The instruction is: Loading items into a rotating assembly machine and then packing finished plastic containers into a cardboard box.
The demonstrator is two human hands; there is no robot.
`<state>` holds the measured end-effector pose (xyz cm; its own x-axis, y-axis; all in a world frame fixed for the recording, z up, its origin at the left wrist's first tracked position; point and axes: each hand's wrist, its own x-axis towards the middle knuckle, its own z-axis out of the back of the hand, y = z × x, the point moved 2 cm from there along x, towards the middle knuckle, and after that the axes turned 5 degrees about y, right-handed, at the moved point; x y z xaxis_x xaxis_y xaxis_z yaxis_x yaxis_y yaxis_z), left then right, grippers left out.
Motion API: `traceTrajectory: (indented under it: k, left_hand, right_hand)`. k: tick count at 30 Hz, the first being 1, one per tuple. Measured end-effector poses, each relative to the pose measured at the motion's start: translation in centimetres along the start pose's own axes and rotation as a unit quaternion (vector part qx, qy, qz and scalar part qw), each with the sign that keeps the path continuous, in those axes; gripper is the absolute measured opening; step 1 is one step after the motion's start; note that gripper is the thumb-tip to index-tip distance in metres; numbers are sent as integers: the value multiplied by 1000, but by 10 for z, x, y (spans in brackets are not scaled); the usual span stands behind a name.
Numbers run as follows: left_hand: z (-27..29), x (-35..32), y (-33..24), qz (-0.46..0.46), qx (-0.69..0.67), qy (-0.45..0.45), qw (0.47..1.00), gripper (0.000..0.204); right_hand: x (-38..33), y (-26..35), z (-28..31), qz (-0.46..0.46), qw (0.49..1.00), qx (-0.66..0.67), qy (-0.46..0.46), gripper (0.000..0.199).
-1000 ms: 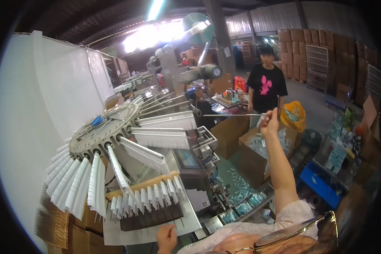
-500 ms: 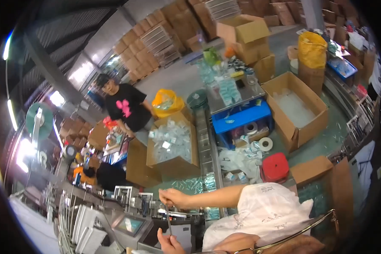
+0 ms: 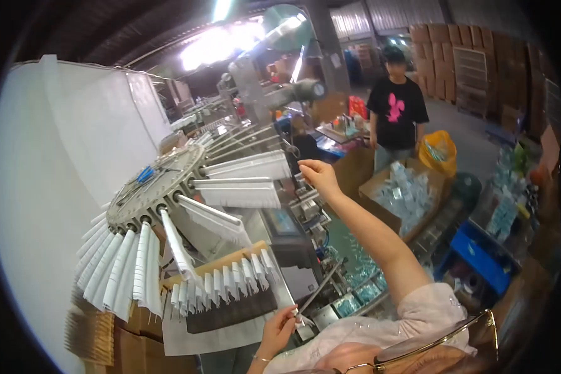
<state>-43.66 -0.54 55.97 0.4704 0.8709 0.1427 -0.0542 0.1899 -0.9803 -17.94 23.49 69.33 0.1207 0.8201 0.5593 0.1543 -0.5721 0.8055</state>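
Note:
My right hand (image 3: 318,177) is stretched forward, fingers pinched together, close to the ends of white folded strips (image 3: 246,168) on the wheel. Whatever it holds is too small to make out. Low in front of my body, my left hand (image 3: 277,330) has its fingers closed beside a small whitish piece (image 3: 302,319); what lies in its grip is unclear. A thin grey bar (image 3: 323,285) slants up from near those fingers. The round metal wheel (image 3: 159,187) carries many white strips on radiating arms. Below it, several white rolled pieces (image 3: 224,283) stand in a row along a wooden rail.
A blue tool (image 3: 145,174) lies on the wheel. A machine screen (image 3: 282,219) stands beside the strips. Across from me a person in a black shirt (image 3: 397,106) stands behind a carton of clear packets (image 3: 402,193). A blue bin (image 3: 477,255) sits at right.
My view has swung left, bringing the wheel and white strips into sight. The hands, close together before with a thin rod between them, are now farther apart, the right one reaching forward.

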Motion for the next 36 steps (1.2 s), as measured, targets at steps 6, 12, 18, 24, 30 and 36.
traceTrajectory:
  k: [6,12,18,24,30,36]
  left_hand:
    - [6,-20,22,6,-35,-50,998,29]
    - [11,-14,24,26,-23,-34,999,29]
    - [10,-12,26,14,-34,-30,999,29]
    - [10,-17,20,15,-35,-39,999,31]
    - [8,-9,-1,30,-30,-13,999,34]
    - [10,-4,-11,-20,85,-5,996,36]
  right_hand:
    - [11,9,-29,56,996,-59,-27,20]
    - [14,9,-29,51,996,-71,-22,20]
    - [17,1,-25,30,997,-75,-12,18]
    - [3,7,-19,39,997,-48,-36,16]
    - [-3,-10,6,26,999,-19,-27,15]
    - [-55,3,28,-5,984,-135,113,16]
